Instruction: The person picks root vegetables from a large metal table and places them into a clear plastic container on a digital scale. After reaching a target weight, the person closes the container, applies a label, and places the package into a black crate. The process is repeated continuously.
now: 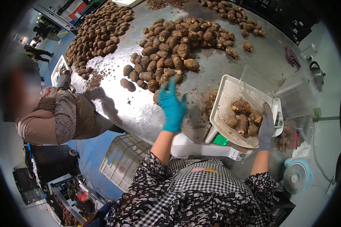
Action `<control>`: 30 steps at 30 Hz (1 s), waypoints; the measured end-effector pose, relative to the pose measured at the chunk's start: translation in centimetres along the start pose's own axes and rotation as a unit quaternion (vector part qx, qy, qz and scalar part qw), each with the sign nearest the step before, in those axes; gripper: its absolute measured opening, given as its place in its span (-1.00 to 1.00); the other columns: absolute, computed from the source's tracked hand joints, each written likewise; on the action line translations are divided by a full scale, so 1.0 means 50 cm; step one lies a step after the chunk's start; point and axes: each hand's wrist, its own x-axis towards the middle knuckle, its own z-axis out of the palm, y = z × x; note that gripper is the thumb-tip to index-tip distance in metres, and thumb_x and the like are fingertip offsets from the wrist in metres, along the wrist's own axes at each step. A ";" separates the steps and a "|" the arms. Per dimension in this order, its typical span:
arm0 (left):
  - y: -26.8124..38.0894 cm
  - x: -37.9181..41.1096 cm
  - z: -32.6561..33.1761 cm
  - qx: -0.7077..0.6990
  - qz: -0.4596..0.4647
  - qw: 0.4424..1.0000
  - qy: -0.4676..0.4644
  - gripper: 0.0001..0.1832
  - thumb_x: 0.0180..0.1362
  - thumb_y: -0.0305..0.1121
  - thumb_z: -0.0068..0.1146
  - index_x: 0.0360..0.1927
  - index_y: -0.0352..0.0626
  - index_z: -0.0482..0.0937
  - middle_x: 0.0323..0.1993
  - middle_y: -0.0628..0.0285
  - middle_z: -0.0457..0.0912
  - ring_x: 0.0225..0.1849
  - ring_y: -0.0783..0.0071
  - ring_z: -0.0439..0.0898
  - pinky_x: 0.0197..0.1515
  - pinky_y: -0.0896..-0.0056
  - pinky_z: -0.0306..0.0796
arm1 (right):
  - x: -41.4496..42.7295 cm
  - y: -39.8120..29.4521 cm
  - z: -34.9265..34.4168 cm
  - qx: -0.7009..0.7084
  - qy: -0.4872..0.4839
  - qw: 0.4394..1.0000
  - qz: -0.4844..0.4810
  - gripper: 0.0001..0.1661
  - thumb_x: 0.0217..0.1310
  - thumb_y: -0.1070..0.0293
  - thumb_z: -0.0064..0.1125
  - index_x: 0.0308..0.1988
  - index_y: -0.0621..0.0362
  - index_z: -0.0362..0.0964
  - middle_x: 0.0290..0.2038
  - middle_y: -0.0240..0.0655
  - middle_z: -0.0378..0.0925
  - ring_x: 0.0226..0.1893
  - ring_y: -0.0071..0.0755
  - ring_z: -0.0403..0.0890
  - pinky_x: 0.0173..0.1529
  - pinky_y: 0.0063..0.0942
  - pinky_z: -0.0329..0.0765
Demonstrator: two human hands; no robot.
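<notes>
My left hand (173,109), in a teal glove, hovers at the near edge of a heap of taro corms (184,35), its fingers apart. One corm (156,97) is partly hidden behind it; contact cannot be told. My right hand (266,129), in a grey glove, lies along the right side of a white plastic tray (220,85), beside several brown taro corms (242,124) in it. Its fingers are straight and close together; whether they grip the rim or the clear plastic there is unclear. The tray rests on a weighing scale with a lit green display (220,140).
A steel table (147,119) bears another large taro heap (102,31) and loose soil. On the left a co-worker's gloved hand (63,82) is near a white tray (54,72). A plastic crate (122,164) stands below; a small fan (295,178) and a kettle (318,75) are at right.
</notes>
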 end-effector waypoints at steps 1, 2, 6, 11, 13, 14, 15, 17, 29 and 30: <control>-0.066 -0.004 0.006 0.042 -0.070 0.997 -0.002 -0.12 -0.17 -0.27 0.41 0.30 0.01 0.23 -0.01 -0.02 0.36 -0.03 0.02 0.40 -0.03 0.06 0.34 | -0.002 -0.005 0.002 0.008 0.001 1.000 0.007 -0.51 0.14 0.61 -0.24 0.08 0.36 0.37 0.12 -0.11 0.42 0.20 -0.19 0.36 0.31 -0.37 0.19; -0.120 -0.012 0.010 0.072 -0.135 0.988 -0.028 -0.07 -0.18 -0.30 0.41 0.32 0.05 0.19 0.03 -0.04 0.33 -0.01 -0.01 0.38 0.00 0.05 0.31 | -0.002 -0.006 0.003 0.017 0.003 1.000 0.013 -0.52 0.15 0.61 -0.24 0.08 0.36 0.37 0.11 -0.11 0.42 0.19 -0.20 0.36 0.31 -0.37 0.20; -0.205 -0.045 0.023 -0.147 -0.173 0.973 -0.031 -0.18 -0.05 -0.39 0.33 0.32 0.06 0.18 0.11 0.07 0.31 0.07 0.16 0.40 0.08 0.18 0.37 | 0.001 -0.033 -0.002 0.017 -0.019 0.999 0.020 -0.52 0.17 0.61 -0.25 0.10 0.37 0.34 0.13 -0.11 0.40 0.20 -0.21 0.35 0.31 -0.37 0.20; -0.168 -0.074 0.012 -0.653 -0.300 0.688 -0.102 -0.44 0.21 -0.36 0.11 0.27 -0.02 0.21 0.08 0.16 0.46 -0.08 0.34 0.55 -0.04 0.35 0.42 | 0.001 -0.004 -0.014 -0.001 -0.035 0.999 0.002 -0.50 0.18 0.61 -0.26 0.12 0.37 0.30 0.16 -0.12 0.36 0.21 -0.22 0.33 0.32 -0.38 0.19; -0.131 -0.092 -0.007 -0.734 -0.285 0.592 -0.170 -0.43 0.22 -0.15 0.09 0.26 -0.05 0.24 0.11 0.03 0.43 -0.01 0.23 0.50 0.02 0.29 0.38 | -0.002 -0.008 -0.012 0.023 -0.028 0.999 0.008 -0.51 0.18 0.61 -0.25 0.12 0.36 0.31 0.15 -0.12 0.36 0.21 -0.21 0.33 0.32 -0.38 0.19; -0.110 -0.100 -0.014 -0.776 -0.295 0.528 -0.180 -0.38 0.17 -0.13 0.14 0.24 -0.11 0.25 0.12 -0.01 0.42 0.00 0.19 0.50 0.06 0.27 0.38 | -0.004 -0.014 -0.012 0.015 -0.027 1.000 0.008 -0.52 0.18 0.61 -0.25 0.11 0.36 0.32 0.15 -0.12 0.37 0.20 -0.21 0.34 0.32 -0.38 0.19; -0.088 -0.108 -0.023 -0.812 -0.303 0.462 -0.186 -0.34 0.12 -0.11 0.19 0.23 -0.17 0.25 0.12 -0.05 0.41 0.01 0.15 0.49 0.09 0.26 0.37 | -0.002 -0.025 -0.013 0.007 -0.028 1.000 0.006 -0.52 0.19 0.60 -0.24 0.11 0.36 0.33 0.14 -0.11 0.38 0.20 -0.21 0.34 0.31 -0.38 0.20; -0.075 -0.129 -0.029 -0.850 -0.359 0.326 -0.207 -0.36 0.19 -0.09 0.09 0.25 -0.22 0.24 0.09 -0.15 0.41 0.01 0.08 0.48 0.08 0.21 0.39 | -0.001 -0.036 -0.009 -0.016 -0.028 0.999 -0.003 -0.54 0.19 0.59 -0.23 0.09 0.35 0.35 0.12 -0.11 0.40 0.19 -0.20 0.35 0.30 -0.37 0.21; 0.258 -0.069 -0.062 -0.522 -0.111 0.798 -0.280 -0.49 0.24 -0.07 0.03 0.16 -0.17 0.39 -0.21 0.16 0.55 -0.27 0.46 0.48 -0.21 0.46 0.35 | -0.004 -0.019 -0.017 -0.050 0.018 0.998 -0.044 -0.59 0.14 0.56 -0.13 0.00 0.29 0.43 0.04 -0.11 0.48 0.11 -0.16 0.44 0.25 -0.36 0.27; 0.280 -0.067 -0.064 -0.423 -0.024 0.877 -0.226 -0.48 0.21 -0.14 0.09 0.18 -0.17 0.37 -0.18 0.14 0.52 -0.17 0.36 0.48 -0.10 0.40 0.34 | -0.002 -0.027 -0.010 -0.072 0.017 0.997 -0.039 -0.58 0.12 0.55 -0.11 0.01 0.28 0.43 0.04 -0.09 0.48 0.11 -0.13 0.44 0.24 -0.35 0.27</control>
